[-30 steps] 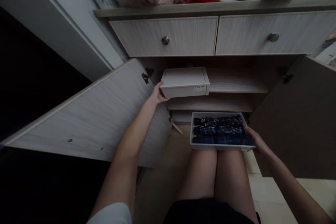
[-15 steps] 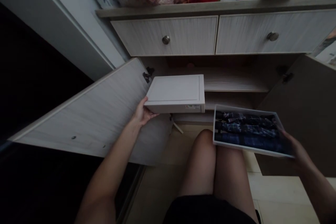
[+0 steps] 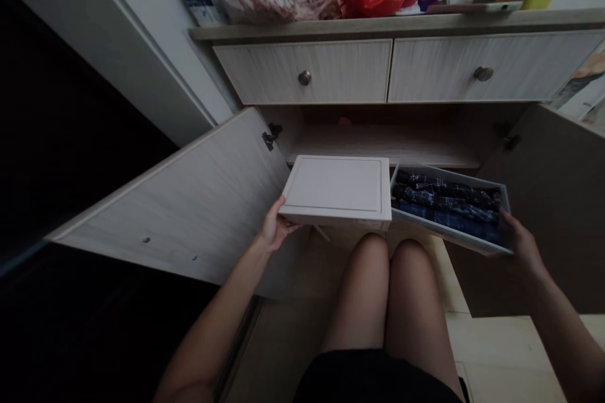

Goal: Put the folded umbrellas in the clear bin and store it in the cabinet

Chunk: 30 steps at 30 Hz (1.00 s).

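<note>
Compared with half a second ago, the white box (image 3: 335,184) is farther right before the cupboard (image 3: 350,69), while the tray (image 3: 449,235) of umbrellas (image 3: 444,204) is farther left and closer to the cupboard; their facing ends nearly meet, though whether they touch I cannot tell; both are held in front of the cupboard's opening, the box before its left and middle part, the tray before its right. The left hand (image 3: 275,225) pinches the box's near left corner, thumb at the edge and fingers underneath; the right hand (image 3: 522,245) clasps the tray's right end, some fingers hidden. The box looks like stiff, smooth plastic, probably light, yet apt to slip or tip from one corner; a palm under its middle would suit better; the tray seems stiff too, likely heavier with its soft umbrellas, and wants a level hold at both ends; neither looks fragile.
</note>
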### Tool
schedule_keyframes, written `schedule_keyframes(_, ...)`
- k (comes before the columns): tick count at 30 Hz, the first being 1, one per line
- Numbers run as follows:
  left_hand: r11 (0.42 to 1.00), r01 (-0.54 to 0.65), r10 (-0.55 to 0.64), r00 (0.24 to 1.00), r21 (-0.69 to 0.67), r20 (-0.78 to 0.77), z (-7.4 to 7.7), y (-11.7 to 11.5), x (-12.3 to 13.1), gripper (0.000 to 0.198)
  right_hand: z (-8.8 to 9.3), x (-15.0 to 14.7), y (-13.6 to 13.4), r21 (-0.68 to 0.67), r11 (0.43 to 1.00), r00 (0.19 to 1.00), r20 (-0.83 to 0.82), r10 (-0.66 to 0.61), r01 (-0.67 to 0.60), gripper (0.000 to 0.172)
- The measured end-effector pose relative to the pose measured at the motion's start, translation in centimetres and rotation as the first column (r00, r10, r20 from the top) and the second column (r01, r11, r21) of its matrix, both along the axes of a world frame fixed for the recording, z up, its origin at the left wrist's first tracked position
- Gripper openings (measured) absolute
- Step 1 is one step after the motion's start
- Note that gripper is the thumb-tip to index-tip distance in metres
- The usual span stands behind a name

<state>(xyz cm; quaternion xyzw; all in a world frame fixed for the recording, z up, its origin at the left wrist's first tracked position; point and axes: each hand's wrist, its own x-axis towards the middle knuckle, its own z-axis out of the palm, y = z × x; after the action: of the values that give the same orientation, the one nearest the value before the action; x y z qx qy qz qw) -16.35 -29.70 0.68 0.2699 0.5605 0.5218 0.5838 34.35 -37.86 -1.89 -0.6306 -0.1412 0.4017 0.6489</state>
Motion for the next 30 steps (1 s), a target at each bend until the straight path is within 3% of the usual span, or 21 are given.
schedule_keyframes(3, 1.000, -0.024, 0.024, 1.000, -0.004, 0.007, -0.1, 0.1, 0.4, 0.034, 0.7, -0.6, 0.3, -0.009, 0.999, 0.998, -0.030, -0.049, 0.049, 0.025)
schedule_keyframes(7, 0.999, -0.032, 0.032, 0.999, -0.016, 0.003, -0.2, 0.1, 0.7, 0.034, 1.5, -1.0, 0.8, -0.027, 0.999, 0.999, -0.048, 0.017, -0.019, 0.020)
schedule_keyframes(15, 0.998, -0.048, 0.048, 0.999, -0.044, -0.004, -0.6, -0.1, 1.0, 0.038, 2.4, -1.3, 2.2, -0.074, 0.988, 0.989, -0.076, 0.128, -0.134, 0.026)
schedule_keyframes(21, 0.999, 0.008, -0.008, 1.000, -0.046, -0.010, -1.1, 0.1, 2.5, 0.037, 1.4, -1.8, 3.3, -0.042, 0.978, 0.979, -0.034, 0.202, -0.203, 0.030)
schedule_keyframes(30, 0.995, 0.088, -0.087, 0.996, -0.043, 0.022, -2.0, 0.2, 6.6, 0.046, -0.7, -5.4, 5.0, 0.067, 0.955, 0.957, -0.003, 0.289, -0.288, 0.039)
